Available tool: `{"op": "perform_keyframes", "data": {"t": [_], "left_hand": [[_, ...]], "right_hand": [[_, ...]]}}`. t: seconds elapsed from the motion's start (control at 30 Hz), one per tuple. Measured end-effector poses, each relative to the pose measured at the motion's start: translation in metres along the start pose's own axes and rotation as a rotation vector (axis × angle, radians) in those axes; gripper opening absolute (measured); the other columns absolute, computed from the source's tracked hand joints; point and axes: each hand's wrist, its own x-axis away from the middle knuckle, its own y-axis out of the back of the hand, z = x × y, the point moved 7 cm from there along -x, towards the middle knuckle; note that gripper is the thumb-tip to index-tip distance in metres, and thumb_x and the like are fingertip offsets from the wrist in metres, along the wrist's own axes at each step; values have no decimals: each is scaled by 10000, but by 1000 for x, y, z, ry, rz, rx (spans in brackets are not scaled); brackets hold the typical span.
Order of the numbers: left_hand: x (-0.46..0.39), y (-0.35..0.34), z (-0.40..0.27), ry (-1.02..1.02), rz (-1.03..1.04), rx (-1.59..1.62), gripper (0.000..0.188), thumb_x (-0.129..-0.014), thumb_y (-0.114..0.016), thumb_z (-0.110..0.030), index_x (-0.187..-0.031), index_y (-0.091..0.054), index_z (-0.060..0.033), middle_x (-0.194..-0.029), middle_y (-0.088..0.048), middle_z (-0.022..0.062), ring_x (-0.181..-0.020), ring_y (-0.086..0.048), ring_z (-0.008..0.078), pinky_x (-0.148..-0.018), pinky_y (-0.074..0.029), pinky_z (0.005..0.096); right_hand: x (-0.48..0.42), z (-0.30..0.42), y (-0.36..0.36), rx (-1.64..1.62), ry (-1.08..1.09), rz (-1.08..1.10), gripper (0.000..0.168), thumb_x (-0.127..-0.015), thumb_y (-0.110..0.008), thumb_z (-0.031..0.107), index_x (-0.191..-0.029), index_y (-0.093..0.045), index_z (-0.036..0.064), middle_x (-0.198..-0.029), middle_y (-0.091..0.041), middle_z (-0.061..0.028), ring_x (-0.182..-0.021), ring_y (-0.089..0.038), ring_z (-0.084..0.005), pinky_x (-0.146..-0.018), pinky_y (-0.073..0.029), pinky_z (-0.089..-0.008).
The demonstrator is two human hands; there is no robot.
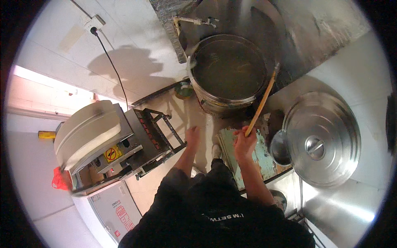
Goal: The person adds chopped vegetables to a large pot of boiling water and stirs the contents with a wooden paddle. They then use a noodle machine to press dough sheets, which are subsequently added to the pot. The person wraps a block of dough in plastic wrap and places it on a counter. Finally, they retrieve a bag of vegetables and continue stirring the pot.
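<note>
My right hand [245, 143] is closed around the lower end of a long wooden stick [263, 102], whose far tip rests by or over the right rim of a large round metal pot [237, 100]. Dark liquid [228, 69] lies in the pot, and what is below its surface is hidden. My left hand [193, 136] hangs in front of the pot over the floor, with nothing seen in it; its fingers are blurred, so how far they are closed is unclear. A wall tap [198, 21] juts out above the pot's far left side.
A machine with a rounded cover [90, 133] and metal frame stands at left, its cord running to a wall socket [94, 22]. At right are a large metal lid [325, 130], a metal container [279, 148] and a worn green board [231, 148]. A carton [113, 207] lies lower left.
</note>
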Motion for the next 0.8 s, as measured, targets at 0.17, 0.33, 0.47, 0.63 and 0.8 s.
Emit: {"op": "perform_keyframes", "data": {"t": [0.17,0.33,0.47,0.63,0.8], "left_hand": [[-85,-5,-54,-81,-212,122,268,-871,-594,-211,-1011,-652,10,-849,-680,143,-795,-647,283,-722,-478,388],[-162,-9,-92,-100,-393,74,300,-847,-615,-174,-1080,-638,13,-980,-684,176,-938,-654,319,-819,-487,399],[-196,-20,-130,-255,-435,-39,416,-825,-634,-181,-1171,-597,46,-1135,-644,211,-1048,-614,357,-909,-468,421],[-232,-24,-127,-312,-532,-185,447,-794,-673,-263,-1163,-613,-18,-1119,-650,194,-1034,-608,377,-913,-469,443],[-245,-33,-128,-156,-489,-215,321,-786,-694,-287,-978,-649,-34,-976,-678,190,-944,-639,379,-812,-498,475]], "right_hand": [[10,12,5,-69,-92,76,81,-931,-496,21,-992,-455,57,-779,-625,-92,-450,-438,-82,-394,-374,-240],[24,12,11,-93,-121,89,92,-915,-477,-4,-993,-448,35,-784,-621,-108,-451,-452,-84,-392,-381,-228],[29,11,15,-65,-111,83,91,-903,-448,-43,-949,-443,36,-799,-613,-132,-426,-434,-94,-388,-372,-225],[28,4,20,15,-31,132,127,-867,-436,-78,-944,-441,23,-809,-617,-145,-434,-447,-98,-395,-392,-225],[20,9,25,36,-28,120,147,-849,-444,-94,-940,-441,21,-806,-616,-153,-437,-456,-101,-394,-399,-226]]}}
